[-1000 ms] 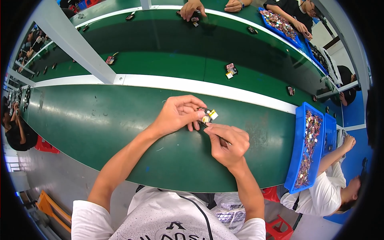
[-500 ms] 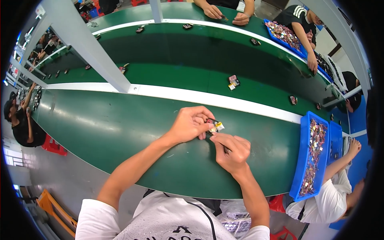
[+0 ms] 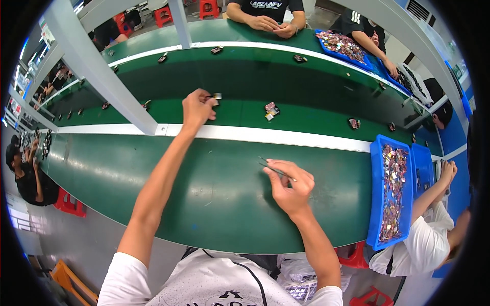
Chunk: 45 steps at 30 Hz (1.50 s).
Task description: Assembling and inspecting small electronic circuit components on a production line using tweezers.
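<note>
My left hand [image 3: 197, 108] is stretched out over the white rail [image 3: 265, 135] above the green belt [image 3: 306, 115], pinching a small yellowish part [image 3: 217, 96] at its fingertips. My right hand [image 3: 290, 186] rests over the near green table [image 3: 153, 178] and grips thin metal tweezers [image 3: 273, 168], whose tips point left and hold nothing. A similar small part [image 3: 271, 110] lies on the belt just right of my left hand.
Blue trays [image 3: 392, 191] full of small parts stand at the right beside a seated person [image 3: 434, 224]. Several more small parts lie along the belt. Other people work on the far side [image 3: 270, 15]. A white post [image 3: 97, 71] slants across at the left.
My hands were together over the near table, working on the small part. My left hand has since reached forward with the part to the belt, while the right stayed back with the tweezers.
</note>
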{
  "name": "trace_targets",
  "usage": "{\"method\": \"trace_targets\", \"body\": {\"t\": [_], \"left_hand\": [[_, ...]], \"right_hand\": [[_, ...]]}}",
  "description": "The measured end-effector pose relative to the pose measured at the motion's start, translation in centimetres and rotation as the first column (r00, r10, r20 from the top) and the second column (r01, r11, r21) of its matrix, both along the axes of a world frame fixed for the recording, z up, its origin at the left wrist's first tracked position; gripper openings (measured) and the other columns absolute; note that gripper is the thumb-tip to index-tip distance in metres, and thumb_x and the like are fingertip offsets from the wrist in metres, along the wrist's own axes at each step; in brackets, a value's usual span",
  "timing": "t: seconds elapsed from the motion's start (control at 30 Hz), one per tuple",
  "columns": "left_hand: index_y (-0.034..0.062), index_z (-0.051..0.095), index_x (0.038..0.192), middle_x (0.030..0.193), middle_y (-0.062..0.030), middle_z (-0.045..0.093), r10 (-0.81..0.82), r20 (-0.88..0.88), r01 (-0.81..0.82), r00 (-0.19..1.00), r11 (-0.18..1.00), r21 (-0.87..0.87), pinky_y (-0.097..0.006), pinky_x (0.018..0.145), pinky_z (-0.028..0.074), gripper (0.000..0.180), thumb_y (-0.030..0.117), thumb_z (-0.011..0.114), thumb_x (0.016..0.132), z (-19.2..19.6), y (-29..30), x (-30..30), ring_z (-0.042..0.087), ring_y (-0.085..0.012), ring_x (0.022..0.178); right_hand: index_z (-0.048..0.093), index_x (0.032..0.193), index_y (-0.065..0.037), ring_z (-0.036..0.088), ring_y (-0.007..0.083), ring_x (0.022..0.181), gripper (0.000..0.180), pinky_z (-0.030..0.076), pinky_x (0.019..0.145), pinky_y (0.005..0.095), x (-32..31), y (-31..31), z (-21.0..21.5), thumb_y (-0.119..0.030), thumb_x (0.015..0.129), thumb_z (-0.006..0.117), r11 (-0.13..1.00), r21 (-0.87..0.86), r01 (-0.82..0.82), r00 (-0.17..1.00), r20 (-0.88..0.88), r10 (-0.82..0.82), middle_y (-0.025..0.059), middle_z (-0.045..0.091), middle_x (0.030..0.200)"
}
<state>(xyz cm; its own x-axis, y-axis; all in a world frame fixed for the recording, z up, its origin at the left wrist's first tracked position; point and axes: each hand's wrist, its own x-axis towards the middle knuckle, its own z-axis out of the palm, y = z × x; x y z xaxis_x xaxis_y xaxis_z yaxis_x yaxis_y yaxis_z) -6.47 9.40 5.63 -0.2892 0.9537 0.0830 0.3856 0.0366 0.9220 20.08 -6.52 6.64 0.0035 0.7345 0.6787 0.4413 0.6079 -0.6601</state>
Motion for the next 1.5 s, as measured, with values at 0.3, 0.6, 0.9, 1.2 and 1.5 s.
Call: {"method": "trace_targets", "body": {"t": [0.3,0.6,0.9,1.2,1.5], "left_hand": [[-0.0023,0.075,0.1,0.089,-0.0186,0.074,-0.176,-0.458,0.306,0.871,0.925,0.226,-0.04,0.075,0.056,0.022,0.017,0.069,0.09,1.1,3.7,6.2,0.073,-0.0305,0.083],[-0.0006,0.074,0.091,0.077,-0.0128,0.073,-0.39,-0.413,0.406,0.823,0.912,-0.054,-0.035,0.068,0.054,0.016,0.013,0.075,0.083,-1.9,6.1,11.3,0.07,-0.021,0.074],[-0.0026,0.064,0.09,0.07,-0.0062,0.066,-0.424,0.175,0.452,0.889,0.875,-0.174,-0.026,0.042,0.04,0.011,0.006,0.07,0.088,2.1,1.2,10.3,0.058,-0.0107,0.05],[-0.002,0.07,0.098,0.074,-0.0053,0.068,-0.353,0.424,0.455,0.834,0.874,-0.169,-0.022,0.042,0.036,0.014,0.009,0.073,0.09,1.5,-7.8,7.3,0.059,-0.0079,0.052],[-0.0042,0.062,0.097,0.077,-0.0088,0.068,-0.377,0.495,0.491,0.783,0.863,-0.12,-0.023,0.041,0.043,0.012,0.005,0.07,0.094,-0.8,-11.1,7.2,0.062,-0.0112,0.051]], "right_hand": [[0.074,0.087,-0.007,0.073,0.0192,0.066,0.017,0.049,0.052,0.0269,1.2,0.2,-0.3,0.0,0.074,0.083,0.994,0.087,-0.059,0.989,0.14,0.046,0.0063,0.078,0.088],[0.074,0.085,-0.007,0.072,0.018,0.064,0.016,0.047,0.05,0.0261,0.5,0.2,-0.9,0.0,0.074,0.083,0.992,0.109,-0.061,0.991,0.128,0.046,0.0055,0.078,0.086],[0.075,0.085,-0.006,0.069,0.0165,0.059,0.016,0.046,0.048,0.0255,1.1,-0.4,0.2,0.001,0.073,0.083,0.993,0.096,-0.073,0.986,0.157,0.057,0.0065,0.078,0.087],[0.075,0.094,0.001,0.045,0.0019,0.047,0.015,0.034,0.044,0.0198,0.4,-0.1,-0.2,0.002,0.081,0.082,0.981,-0.16,-0.106,0.981,-0.178,0.077,0.0051,0.076,0.085],[0.073,0.095,0.003,0.046,-0.0014,0.054,0.012,0.031,0.048,0.0178,0.0,0.8,-1.2,0.003,0.085,0.079,0.872,-0.418,-0.256,0.869,-0.494,0.018,-0.0012,0.067,0.077]]}}
